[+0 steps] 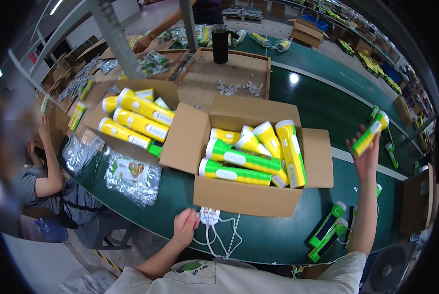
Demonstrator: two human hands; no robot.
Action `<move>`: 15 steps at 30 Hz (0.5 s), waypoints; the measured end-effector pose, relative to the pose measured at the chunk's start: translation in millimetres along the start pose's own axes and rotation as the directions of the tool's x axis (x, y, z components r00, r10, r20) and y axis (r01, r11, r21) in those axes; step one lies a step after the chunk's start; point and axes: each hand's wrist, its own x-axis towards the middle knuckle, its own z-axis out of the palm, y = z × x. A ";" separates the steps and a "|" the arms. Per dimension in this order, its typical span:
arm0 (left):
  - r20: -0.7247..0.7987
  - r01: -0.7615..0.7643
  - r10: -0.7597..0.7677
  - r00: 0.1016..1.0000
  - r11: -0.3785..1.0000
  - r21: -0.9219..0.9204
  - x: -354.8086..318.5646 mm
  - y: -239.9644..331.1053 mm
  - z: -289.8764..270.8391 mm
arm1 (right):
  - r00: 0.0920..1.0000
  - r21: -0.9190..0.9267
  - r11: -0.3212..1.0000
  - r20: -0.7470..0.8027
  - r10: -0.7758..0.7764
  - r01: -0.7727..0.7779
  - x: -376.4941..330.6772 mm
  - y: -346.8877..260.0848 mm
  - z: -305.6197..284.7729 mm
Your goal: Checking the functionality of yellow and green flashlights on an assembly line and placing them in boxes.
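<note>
My right hand (367, 153) is raised at the right, its fingers wrapped round a yellow and green flashlight (371, 134) with a white head rim. At the table's front edge my left hand (186, 226) is closed beside a white multi-port plug block (209, 215) with several white cables; what its fingers hold, if anything, is hidden. Between my arms an open cardboard box (246, 200) is filled with yellow and green flashlights (241, 158). On the tabletop by my right forearm lie green flashlights (328, 230), one with a white cable close by.
Left of the box stand another carton of yellow flashlights (141, 117) and a stack of clear plastic bags (133, 179). A black tumbler (220, 46) stands on a wooden tray (239, 73). Behind runs a green conveyor belt (317, 103). A co-worker (48, 181) sits at the left.
</note>
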 end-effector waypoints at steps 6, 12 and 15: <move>0.020 0.011 -0.009 1.000 0.996 -0.094 -0.5 -4.1 0.6 | 0.993 -0.033 0.999 -0.111 0.027 -0.030 -146.7 19.9 70.4; 0.006 0.015 -0.014 1.000 0.982 -0.188 2.5 -1.9 2.2 | 0.908 0.131 0.907 -0.079 0.412 -0.400 -233.6 91.4 111.2; -0.002 -0.008 0.008 1.000 0.978 -0.209 -2.8 0.1 0.4 | 0.889 0.198 0.869 0.029 0.457 -0.453 -255.3 125.7 129.9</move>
